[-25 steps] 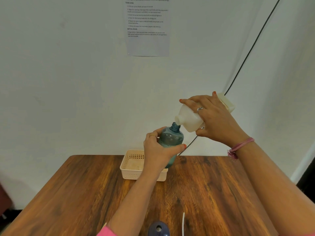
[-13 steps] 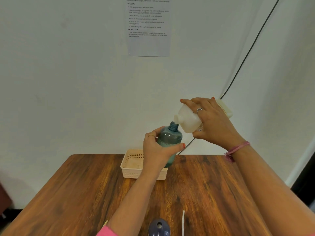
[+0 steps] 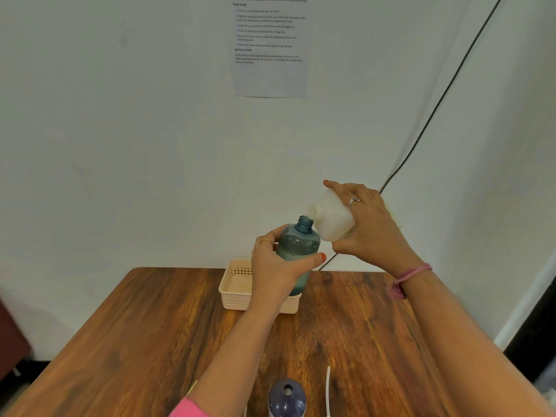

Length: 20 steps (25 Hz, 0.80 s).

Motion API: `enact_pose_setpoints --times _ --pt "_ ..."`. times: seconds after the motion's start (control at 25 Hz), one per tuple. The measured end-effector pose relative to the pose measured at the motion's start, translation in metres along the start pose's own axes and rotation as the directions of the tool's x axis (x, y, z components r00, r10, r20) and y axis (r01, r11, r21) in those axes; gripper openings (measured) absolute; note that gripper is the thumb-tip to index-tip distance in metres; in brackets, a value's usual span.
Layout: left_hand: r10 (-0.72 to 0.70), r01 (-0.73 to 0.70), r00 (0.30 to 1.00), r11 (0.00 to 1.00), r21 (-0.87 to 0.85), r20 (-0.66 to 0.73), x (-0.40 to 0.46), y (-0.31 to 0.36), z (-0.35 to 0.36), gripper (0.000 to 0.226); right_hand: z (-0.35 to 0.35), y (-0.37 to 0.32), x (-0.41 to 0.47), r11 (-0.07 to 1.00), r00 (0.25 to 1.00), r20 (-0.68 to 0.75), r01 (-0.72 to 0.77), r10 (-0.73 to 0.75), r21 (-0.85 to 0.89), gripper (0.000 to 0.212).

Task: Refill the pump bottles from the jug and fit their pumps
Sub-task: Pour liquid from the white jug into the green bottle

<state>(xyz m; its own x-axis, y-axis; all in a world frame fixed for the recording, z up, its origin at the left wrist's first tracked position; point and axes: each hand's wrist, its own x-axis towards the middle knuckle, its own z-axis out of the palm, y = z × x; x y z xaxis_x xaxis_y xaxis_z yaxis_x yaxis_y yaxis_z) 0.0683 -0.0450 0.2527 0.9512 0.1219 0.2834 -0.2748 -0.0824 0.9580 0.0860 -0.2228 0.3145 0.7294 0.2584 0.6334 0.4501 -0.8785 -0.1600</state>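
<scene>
Since the earlier frame: your right hand (image 3: 370,227) has tipped the jug (image 3: 331,218) back, so its spout now sits just beside and slightly above the teal bottle (image 3: 298,251) mouth instead of over it.
Near edge: a purple bottle (image 3: 287,397) stands open-mouthed at the near rim of the worktop (image 3: 120,341), with a thin white tube (image 3: 328,386) lying just right of it; leave both until this fill is finished.
Left hand: your left hand (image 3: 276,266) wraps the teal bottle, held up in the air in front of the basket (image 3: 237,293). Keep it upright and steady.
Right hand: your fingers are curled over the jug's shoulder, gripping it tilted to the left.
Fill level: liquid appears to reach near the bottle's shoulder, so you are probably done; stop short of the neck to leave room for the pump.
Advice: bring the jug fully upright before drawing it away, so no drip falls onto your left thumb.
Far: the basket sits at the far edge, against the wall.
</scene>
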Motion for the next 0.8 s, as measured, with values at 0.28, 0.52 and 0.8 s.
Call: enact_pose_setpoints --times 0.28,0.52,0.8 --pt "-0.016 0.015 1.000 1.000 -0.026 -0.021 -0.002 -0.003 -0.012 0.079 0.011 -0.007 -0.004 0.996 0.999 -0.004 -0.031 0.031 0.081 0.107" --pt "-0.044 0.042 0.998 0.998 -0.044 -0.046 -0.004 -0.013 -0.031 0.085 0.025 -0.008 -0.014 0.917 0.982 0.015 -0.181 0.188 0.354 0.104" --pt "-0.110 0.107 0.992 0.993 -0.051 -0.065 -0.015 -0.046 -0.069 0.076 0.050 -0.002 -0.044 0.645 0.921 0.116 -0.345 0.371 0.682 0.100"
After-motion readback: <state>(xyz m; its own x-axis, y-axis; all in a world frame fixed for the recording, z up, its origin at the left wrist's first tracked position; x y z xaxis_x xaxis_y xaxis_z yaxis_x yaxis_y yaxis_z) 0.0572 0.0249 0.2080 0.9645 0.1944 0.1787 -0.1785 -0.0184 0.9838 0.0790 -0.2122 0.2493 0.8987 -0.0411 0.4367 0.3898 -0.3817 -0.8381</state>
